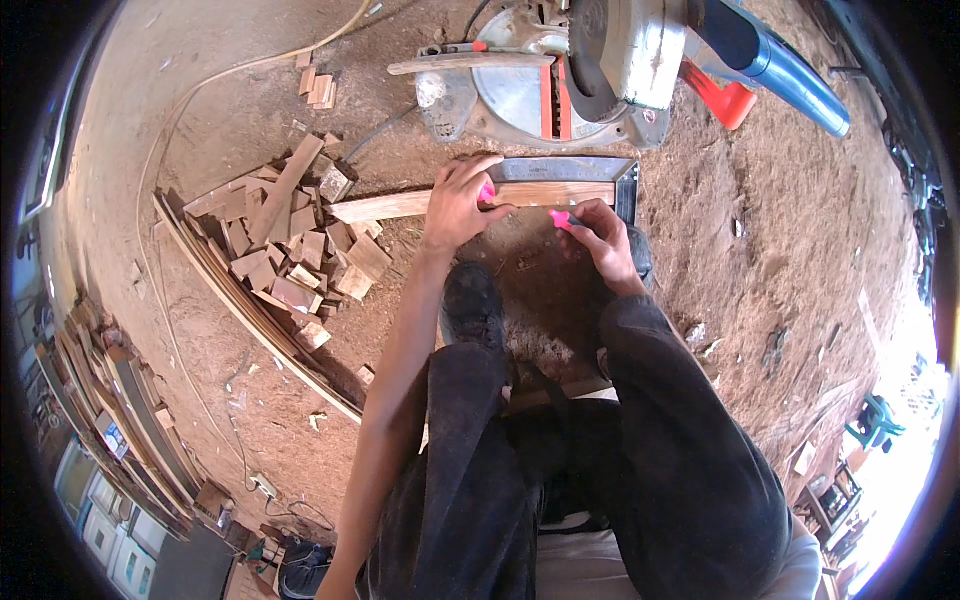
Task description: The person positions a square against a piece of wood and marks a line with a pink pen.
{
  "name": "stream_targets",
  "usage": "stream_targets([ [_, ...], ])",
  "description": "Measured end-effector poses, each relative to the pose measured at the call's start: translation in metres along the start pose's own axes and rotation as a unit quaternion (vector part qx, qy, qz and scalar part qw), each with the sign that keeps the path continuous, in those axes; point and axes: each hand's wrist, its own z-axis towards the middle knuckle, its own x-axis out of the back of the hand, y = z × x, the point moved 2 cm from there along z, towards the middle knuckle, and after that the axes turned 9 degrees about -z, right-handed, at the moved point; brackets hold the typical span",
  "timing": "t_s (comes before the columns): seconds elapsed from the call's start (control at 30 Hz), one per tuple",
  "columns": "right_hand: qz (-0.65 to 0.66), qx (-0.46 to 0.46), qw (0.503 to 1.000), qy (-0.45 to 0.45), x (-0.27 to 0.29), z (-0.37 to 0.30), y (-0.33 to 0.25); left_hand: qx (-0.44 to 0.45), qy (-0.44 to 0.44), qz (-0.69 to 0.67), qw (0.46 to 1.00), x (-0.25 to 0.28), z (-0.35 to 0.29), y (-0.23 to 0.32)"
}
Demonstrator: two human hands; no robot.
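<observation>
My left hand [460, 208] spans a light wooden strip [555, 195] and the metal square [560, 170] lying along its far edge, fingers on the far side and thumb on the near side. A small pink piece [487, 190] shows between that thumb and fingers; its kind is unclear. The square's dark stock [626, 195] sits across the strip's right end. Closed round a slim dark pen-like tool with a pink end [562, 219], my right hand [606, 246] is just on the near side of the strip. Its lower fingers are partly hidden.
A miter saw [530, 85] with a blue handle stands beyond the strip. Wood offcuts [290, 250] are heaped at left, bordered by long curved strips [250, 310]. A cord [175, 115] runs over the dirt floor. My dark shoe [472, 305] is close to the strip.
</observation>
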Motion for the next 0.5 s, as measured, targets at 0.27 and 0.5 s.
stream_targets([
  [0.27, 0.010, -0.011, 1.000, -0.009, 0.002, -0.002, 0.003, -0.003, -0.010, 0.000, 1.000, 0.001, 0.002, 0.001],
  [0.5, -0.013, -0.012, 1.000, -0.019, 0.007, -0.002, 0.000, 0.038, -0.009, -0.001, 0.999, 0.002, 0.004, 0.012],
])
